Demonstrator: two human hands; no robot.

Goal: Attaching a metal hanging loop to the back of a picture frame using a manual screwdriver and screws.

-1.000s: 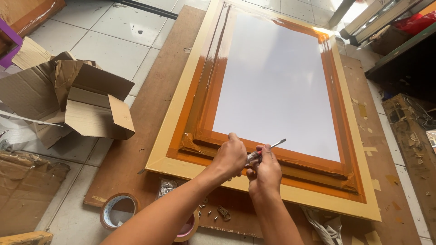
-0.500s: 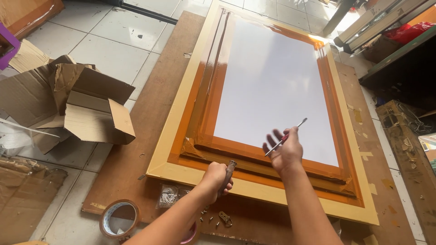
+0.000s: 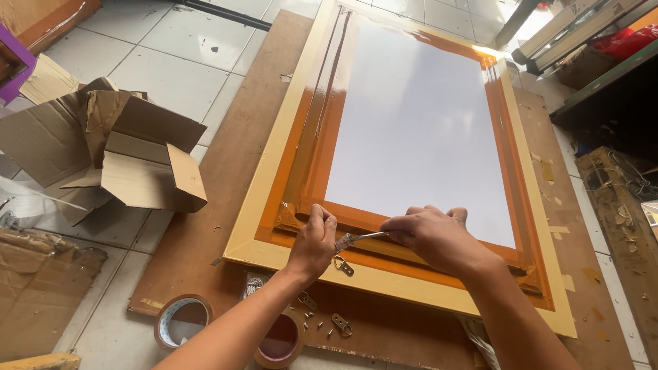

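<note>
A large picture frame (image 3: 271,171) lies face down, with a yellow rim, orange tape bands and a white backing board (image 3: 418,123). Both hands meet at its near rail. My left hand (image 3: 312,240) is closed in a fist, pinching a small metal piece (image 3: 343,242) against the orange rail. My right hand (image 3: 432,236) grips a thin metal tool (image 3: 367,236) whose tip points left to that piece. A loose metal ring hanger (image 3: 343,266) lies on the yellow rim just below the hands.
A brown board (image 3: 226,157) lies under the frame on the tiled floor. An open cardboard box (image 3: 130,151) sits at left. Two tape rolls (image 3: 181,318) (image 3: 281,339) and scattered screws and hangers (image 3: 329,322) lie near me. Shelving (image 3: 603,75) stands at right.
My right hand, raised over the white board half a second ago, has come down and left to the near rail. My left hand has moved up from the yellow edge to meet it.
</note>
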